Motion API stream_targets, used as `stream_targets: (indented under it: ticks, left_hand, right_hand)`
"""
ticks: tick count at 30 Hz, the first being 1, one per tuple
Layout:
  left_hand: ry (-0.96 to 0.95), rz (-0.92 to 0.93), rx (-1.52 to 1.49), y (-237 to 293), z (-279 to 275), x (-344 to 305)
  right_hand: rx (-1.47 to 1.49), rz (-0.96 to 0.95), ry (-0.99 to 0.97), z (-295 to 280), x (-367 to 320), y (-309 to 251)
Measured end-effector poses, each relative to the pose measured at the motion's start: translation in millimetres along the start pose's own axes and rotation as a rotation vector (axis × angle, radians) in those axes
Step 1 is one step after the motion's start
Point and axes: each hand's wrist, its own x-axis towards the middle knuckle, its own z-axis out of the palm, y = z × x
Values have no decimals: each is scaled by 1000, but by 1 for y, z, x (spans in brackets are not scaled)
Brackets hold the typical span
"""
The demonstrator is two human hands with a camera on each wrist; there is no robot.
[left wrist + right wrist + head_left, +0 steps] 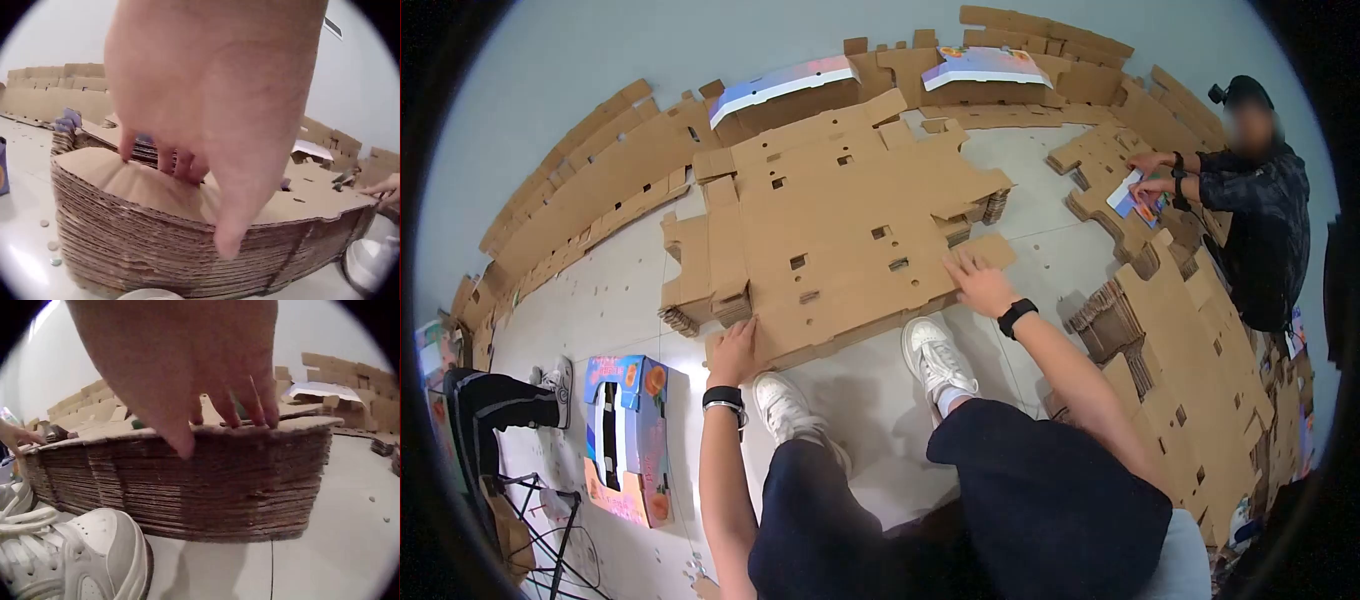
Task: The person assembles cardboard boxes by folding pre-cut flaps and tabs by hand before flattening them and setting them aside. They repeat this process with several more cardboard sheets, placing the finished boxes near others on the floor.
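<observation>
The stack of flat cardboard sheets (840, 220) lies on the floor (1040, 250). The left hand (735, 352) and right hand (978, 285) rest on its near edge, each grip wide and pinching nothing. A single sheet is probably light, stiff and floppy when large, so take it by opposite edges.

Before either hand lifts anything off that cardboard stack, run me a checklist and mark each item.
1. Left hand on the near left edge of the cardboard stack, fingers on top: ok.
2. Right hand on the right flap, thumb over the edge: ok.
3. Only one sheet caught: cannot tell.
4. White shoes off the stack: ok.
5. Other person clear, busy at a separate pile: ok.
</observation>
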Motion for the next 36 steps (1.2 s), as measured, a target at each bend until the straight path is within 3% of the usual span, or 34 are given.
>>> stream_targets:
  ticks: [5,7,12,14,17,22,25,27,31,33,35,36]
  left_hand:
    - [-19,20,37,-10,1,2]
    - [29,38,53,-8,-3,2]
    - [1,21,81,-15,2,5]
    - [10,-8,64,-17,8,6]
    - [68,63,31,-25,21,1]
    - [210,66,134,-20,53,-19]
    - [236,23,159,-5,53,-34]
    - [277,-37,165,-2,59,-39]
    - [293,-121,151,0,57,-49]
    - [313,-138,112,-9,58,-56]
    - [336,-154,72,-16,56,-63]
    - [245,-285,-129,-18,50,-68]
  right_hand:
    - [-77,-21,27,35,-4,-33]
    - [-57,1,155,35,-2,-39]
    - [-26,61,130,38,11,-49]
    - [-247,121,41,34,7,-61]
    - [-384,142,70,41,-4,-80]
    - [-165,92,43,37,-2,-82]
    - [-20,-15,-37,-16,4,-89]
    - [324,-210,-459,-60,12,-110]
    - [514,-771,-319,-94,-10,-171]
    - [542,-849,-425,-131,-18,-205]
    - [384,-954,-439,-187,-24,-235]
    - [574,-1041,-364,-195,-26,-251]
